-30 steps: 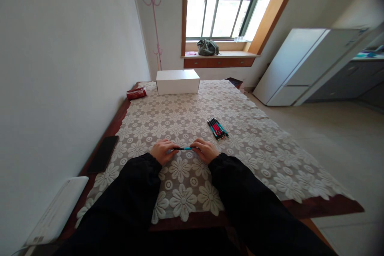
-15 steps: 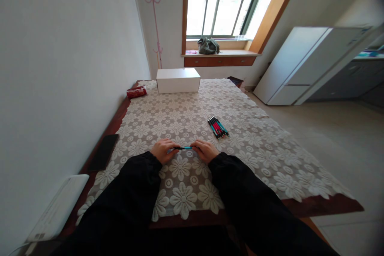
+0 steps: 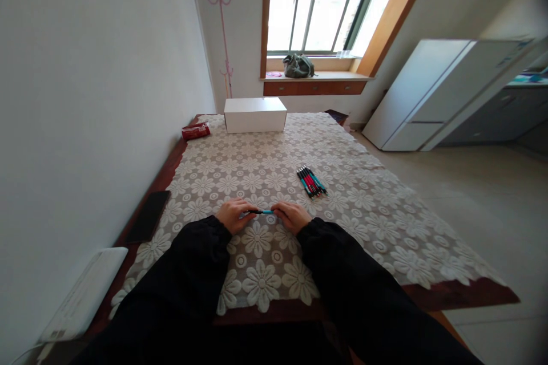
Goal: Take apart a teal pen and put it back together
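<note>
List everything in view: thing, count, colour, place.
pen: 1, blue and black, held level between both hands
pen bundle: several, red, blue, black, table right of centre
box: 1, white, far end of table
packet: 1, red, far left corner
phone: 1, black, left table edge
tablecloth: 1, white floral lace, over table
bag: 1, grey-green, windowsill
coat rack: 1, pink, far corner
left hand: grip on pen's black end
right hand: grip on pen's blue end

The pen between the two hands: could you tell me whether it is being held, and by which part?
Yes. The blue pen is held level by both ends: the left hand pinches its dark end, the right hand its blue end.
</note>
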The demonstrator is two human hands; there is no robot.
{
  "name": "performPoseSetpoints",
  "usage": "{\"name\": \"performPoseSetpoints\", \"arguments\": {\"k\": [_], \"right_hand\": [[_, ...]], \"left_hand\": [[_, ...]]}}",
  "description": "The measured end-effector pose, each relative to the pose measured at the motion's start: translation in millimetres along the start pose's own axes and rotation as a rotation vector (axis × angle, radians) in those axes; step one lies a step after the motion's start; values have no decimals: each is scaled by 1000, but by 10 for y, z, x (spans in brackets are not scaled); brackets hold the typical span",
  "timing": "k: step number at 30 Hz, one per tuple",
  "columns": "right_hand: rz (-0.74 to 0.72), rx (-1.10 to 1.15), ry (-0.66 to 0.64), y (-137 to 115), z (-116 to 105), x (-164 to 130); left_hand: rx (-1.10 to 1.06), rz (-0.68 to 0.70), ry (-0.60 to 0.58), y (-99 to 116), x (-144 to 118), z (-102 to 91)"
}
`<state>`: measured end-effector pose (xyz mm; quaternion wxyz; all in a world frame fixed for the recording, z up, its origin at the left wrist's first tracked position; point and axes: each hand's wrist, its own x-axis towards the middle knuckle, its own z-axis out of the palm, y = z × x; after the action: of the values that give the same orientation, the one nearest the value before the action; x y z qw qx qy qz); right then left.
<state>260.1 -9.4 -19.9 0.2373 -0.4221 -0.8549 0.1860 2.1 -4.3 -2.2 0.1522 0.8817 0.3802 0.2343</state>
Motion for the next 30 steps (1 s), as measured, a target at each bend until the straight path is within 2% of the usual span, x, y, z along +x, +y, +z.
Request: {"name": "performPoseSetpoints", "arguments": {"k": [10, 23, 30], "right_hand": [[46, 4, -40, -65, -41, -6], [17, -25, -12, -54, -4, -9], [29, -71, -45, -75, -5, -12]], "left_hand": [[-28, 9, -5, 4, 12, -16], [-43, 3, -10, -14, 10, -12], [-64, 11, 2, -10, 6, -13]]}}
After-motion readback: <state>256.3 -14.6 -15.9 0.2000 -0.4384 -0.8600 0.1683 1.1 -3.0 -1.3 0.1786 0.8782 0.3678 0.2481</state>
